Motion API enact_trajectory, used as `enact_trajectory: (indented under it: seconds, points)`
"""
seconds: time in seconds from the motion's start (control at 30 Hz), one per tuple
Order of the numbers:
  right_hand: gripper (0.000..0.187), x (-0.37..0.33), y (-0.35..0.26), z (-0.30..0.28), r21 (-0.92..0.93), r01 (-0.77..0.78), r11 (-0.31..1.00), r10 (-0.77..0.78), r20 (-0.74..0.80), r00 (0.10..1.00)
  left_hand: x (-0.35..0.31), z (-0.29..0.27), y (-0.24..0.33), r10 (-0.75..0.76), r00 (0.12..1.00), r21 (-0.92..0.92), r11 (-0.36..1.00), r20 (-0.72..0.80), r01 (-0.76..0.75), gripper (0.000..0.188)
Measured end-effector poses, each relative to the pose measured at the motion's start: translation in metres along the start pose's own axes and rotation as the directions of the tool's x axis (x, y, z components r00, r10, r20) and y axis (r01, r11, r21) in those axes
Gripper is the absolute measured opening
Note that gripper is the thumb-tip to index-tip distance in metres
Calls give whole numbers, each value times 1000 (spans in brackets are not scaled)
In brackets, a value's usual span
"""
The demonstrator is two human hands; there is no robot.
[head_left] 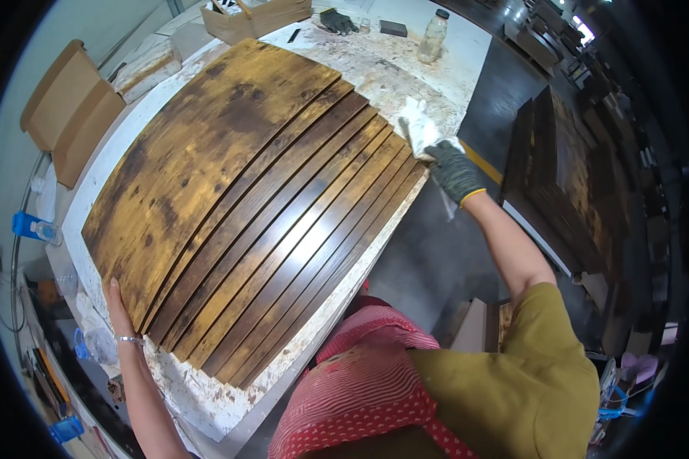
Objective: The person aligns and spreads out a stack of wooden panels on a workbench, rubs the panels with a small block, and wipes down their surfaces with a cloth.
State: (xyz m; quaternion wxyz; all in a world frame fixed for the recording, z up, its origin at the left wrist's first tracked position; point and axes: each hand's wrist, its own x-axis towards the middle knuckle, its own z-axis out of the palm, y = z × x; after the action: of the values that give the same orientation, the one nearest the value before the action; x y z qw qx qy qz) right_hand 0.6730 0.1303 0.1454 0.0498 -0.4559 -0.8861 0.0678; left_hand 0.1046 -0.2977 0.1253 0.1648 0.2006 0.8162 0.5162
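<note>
Several wood-grain boards (214,153) lie in a fanned stack, each stepped back to bare a strip of the one beneath. My left hand (117,310), bare with a bracelet at the wrist, rests against the stack's near left corner. One finger there stretches along the board edge; the others are mostly hidden. At the far right corner, my right hand (455,172) wears a dark glove with a yellow cuff. It is closed on a crumpled white cloth (417,126), which touches the ends of the boards.
A stained white worktable (467,46) carries the stack. At its far end are a glass bottle (433,37), a dark block (393,28), a loose glove (337,21) and a cardboard box (256,19). An open carton (73,115) stands left. More boards (559,183) stand stacked at right.
</note>
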Motion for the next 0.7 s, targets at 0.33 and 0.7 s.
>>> enact_trajectory:
  seconds: [0.33, 0.7]
  points:
    - [33, -85, -165, 38, -111, 657, 745, -665, -56, 745, -18, 37, 44, 22, 1000, -67, 997, -18, -23, 83]
    - [17, -184, -433, 82, 600, 779, 182, -960, -62, 272, -19, 34, 42, 47, 999, -58, 997, -23, -48, 85]
